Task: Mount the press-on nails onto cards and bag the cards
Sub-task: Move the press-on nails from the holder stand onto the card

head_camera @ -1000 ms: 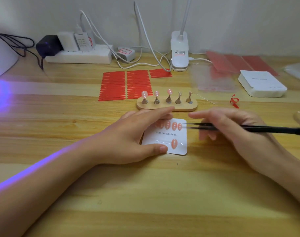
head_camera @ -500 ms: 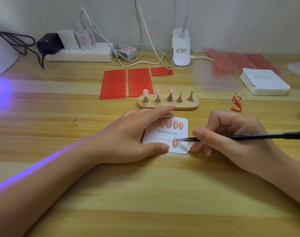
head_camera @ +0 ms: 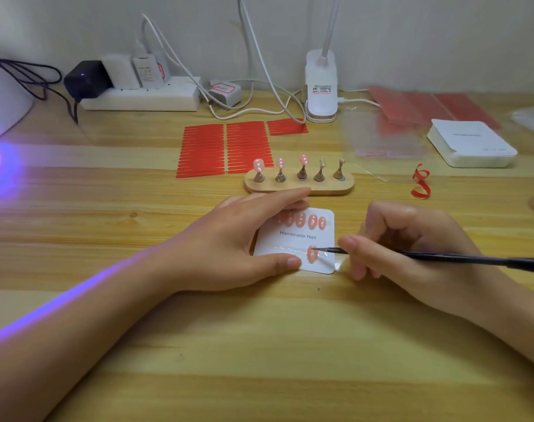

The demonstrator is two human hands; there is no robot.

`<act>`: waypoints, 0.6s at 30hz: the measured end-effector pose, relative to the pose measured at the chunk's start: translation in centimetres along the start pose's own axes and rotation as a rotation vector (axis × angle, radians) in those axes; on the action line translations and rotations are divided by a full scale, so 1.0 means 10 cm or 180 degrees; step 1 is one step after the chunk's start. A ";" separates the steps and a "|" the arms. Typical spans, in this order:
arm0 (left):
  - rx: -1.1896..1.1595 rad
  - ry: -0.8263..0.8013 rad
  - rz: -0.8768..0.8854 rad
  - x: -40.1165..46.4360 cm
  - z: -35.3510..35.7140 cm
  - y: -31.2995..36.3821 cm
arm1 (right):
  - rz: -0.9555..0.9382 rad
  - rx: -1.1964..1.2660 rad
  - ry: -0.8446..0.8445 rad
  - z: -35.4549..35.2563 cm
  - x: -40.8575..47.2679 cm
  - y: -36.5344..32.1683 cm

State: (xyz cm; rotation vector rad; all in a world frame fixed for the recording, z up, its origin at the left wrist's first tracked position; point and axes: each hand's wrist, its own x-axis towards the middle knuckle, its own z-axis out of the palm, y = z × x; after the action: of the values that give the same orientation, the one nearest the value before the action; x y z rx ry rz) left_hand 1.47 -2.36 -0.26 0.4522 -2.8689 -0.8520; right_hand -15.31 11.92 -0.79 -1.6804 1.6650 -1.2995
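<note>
A white card [head_camera: 296,239] printed "Handmade Nail" lies on the wooden table, with a row of pink nails [head_camera: 312,222] along its top. One pink nail [head_camera: 312,254] sits on a clear tape strip on the card's lower part. My left hand [head_camera: 229,242] holds the card down, fingers over its top left and thumb on its bottom edge. My right hand [head_camera: 405,242] grips black tweezers [head_camera: 436,256] whose tip touches the lower nail. Behind the card, a wooden stand [head_camera: 299,185] carries three pink nails [head_camera: 280,162] on pegs; two pegs show no pink nail.
Red adhesive strips [head_camera: 226,149] lie behind the stand. A power strip [head_camera: 141,97], cables and a white lamp base [head_camera: 322,86] line the wall. Clear bags [head_camera: 381,138], a stack of white cards [head_camera: 471,144] and a curled red strip [head_camera: 420,182] sit at right. A UV lamp [head_camera: 4,102] glows at left.
My right hand dropped from the card's top row to its lower part, and the tweezers' tip now rests at the lower nail. My left hand stayed on the card.
</note>
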 end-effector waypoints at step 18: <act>-0.0019 0.0063 0.0028 0.00 0.01 -0.01 | -0.0128 -0.0026 -0.0061 0.01 -0.01 0.03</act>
State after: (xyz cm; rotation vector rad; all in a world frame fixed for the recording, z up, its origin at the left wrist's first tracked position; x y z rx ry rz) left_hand 1.48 -2.41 -0.41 0.4445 -2.8476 -0.8499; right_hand -15.39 11.91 -1.11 -1.7342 1.6358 -1.2929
